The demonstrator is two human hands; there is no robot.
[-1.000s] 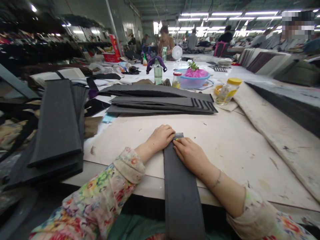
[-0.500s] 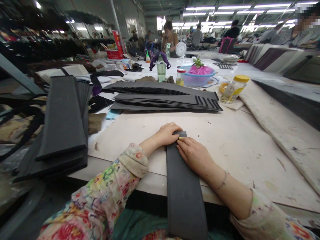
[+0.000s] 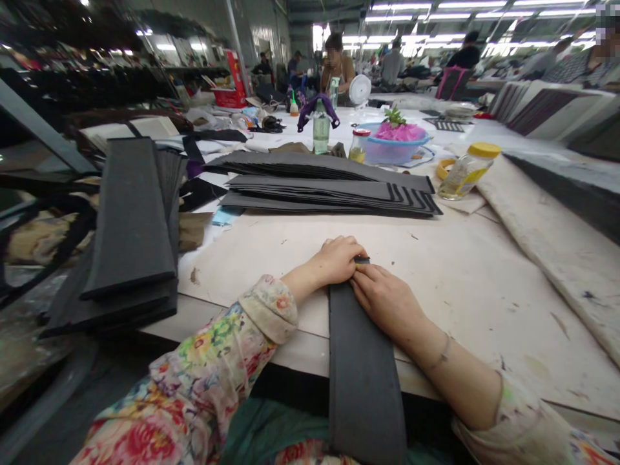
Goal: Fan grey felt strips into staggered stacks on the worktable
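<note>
A long dark grey fabric strip point(image 3: 365, 368) runs from the table toward me and hangs over the front edge onto my lap. At its far end my left hand point(image 3: 339, 259) is closed over the left side, fingers curled round the tip. My right hand point(image 3: 390, 300) presses on the same end from the right, its fingertips together and meeting the left hand's. Only a small dark bit of the strip's end shows between the fingers. The fingers hide how that end lies.
Behind my hands lie stacked dark strips point(image 3: 329, 187). Another pile of dark panels point(image 3: 133, 219) overhangs the table at left. Farther back stand a yellow-lidded jar point(image 3: 467, 173), a blue basin point(image 3: 394, 150) and a bottle point(image 3: 320, 132). A thick pale sheet point(image 3: 557, 258) lies at right.
The view has shifted, so everything appears slightly farther right. Less of the strip's far end shows beyond the fingers; a lighter flap seen there before is now mostly covered. Both hands keep their hold.
</note>
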